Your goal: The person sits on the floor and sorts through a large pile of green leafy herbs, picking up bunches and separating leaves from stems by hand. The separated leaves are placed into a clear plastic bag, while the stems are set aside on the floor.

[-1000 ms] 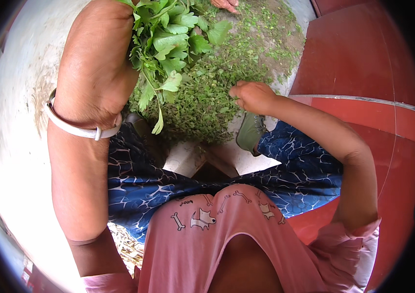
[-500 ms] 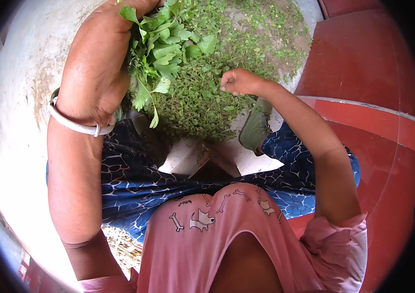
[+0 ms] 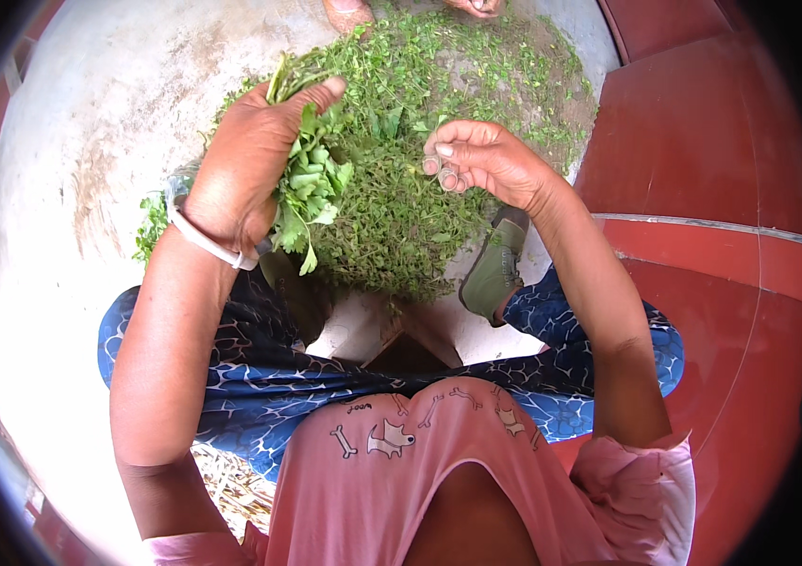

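Note:
My left hand [image 3: 255, 151] is closed round the pale stems of a bunch of leafy greens [image 3: 311, 184], which look like celery or flat parsley. Stem ends stick out above the thumb, and the leaves hang down on the hand's right side. To the right, my right hand [image 3: 491, 165] hovers over a heap of plucked green leaves [image 3: 382, 226] on the floor. Its thumb and fingers are curled together; whatever they may hold is hidden. The two hands are apart.
More greens [image 3: 151, 226] lie left of my left wrist, partly hidden. My green shoes [image 3: 495, 269] flank the heap. Red glossy panels [image 3: 693, 141] rise on the right. At the top edge are another person's foot [image 3: 349, 13] and hand [image 3: 476, 6].
My left hand has come down and nearer with the bunch, so its stems now show. My right hand has turned, showing its curled fingertips. Another person's foot and hand have come into view.

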{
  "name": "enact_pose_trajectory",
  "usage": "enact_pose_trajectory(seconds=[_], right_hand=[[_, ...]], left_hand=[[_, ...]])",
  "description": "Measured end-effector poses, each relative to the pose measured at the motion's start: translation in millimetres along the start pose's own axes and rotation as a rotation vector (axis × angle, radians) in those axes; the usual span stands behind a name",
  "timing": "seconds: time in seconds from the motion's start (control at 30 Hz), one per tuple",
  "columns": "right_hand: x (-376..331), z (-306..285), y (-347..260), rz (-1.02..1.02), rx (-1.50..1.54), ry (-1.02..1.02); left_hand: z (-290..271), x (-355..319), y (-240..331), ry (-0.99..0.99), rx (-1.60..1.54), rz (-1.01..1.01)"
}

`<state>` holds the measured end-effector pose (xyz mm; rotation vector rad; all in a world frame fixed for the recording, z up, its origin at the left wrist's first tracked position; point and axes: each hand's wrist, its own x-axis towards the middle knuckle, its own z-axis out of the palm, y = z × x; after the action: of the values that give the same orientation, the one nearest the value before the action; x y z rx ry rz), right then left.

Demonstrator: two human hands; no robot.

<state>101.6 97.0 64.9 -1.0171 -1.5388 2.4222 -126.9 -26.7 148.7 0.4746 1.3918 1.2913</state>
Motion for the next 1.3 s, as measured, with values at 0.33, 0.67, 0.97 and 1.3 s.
enact_pose_trajectory(seconds=[0.33,0.67,0.97,1.3], right_hand=[[-5.5,40.9,-28.0,-0.271,0.121,0.034],[-16.9,79.4,-29.2,-0.457,0.199,-0.043],[-21.2,80.3,-31.8,-0.548,-0.121,-0.255],[-10.5,62.3,-23.2,-0.325,0.152,0.034]], left_hand=[[10.1,-4.6,-17.8,-0.068,0.131,-0.040],[16.5,-11.7,-26.7,-0.058,-0.253,-0.238],[4.1,-5.7,-7.7,-0.113,-0.373,-0.144],[9.9,-8.8,-7.4,-0.208,-0.188,-0.204]])
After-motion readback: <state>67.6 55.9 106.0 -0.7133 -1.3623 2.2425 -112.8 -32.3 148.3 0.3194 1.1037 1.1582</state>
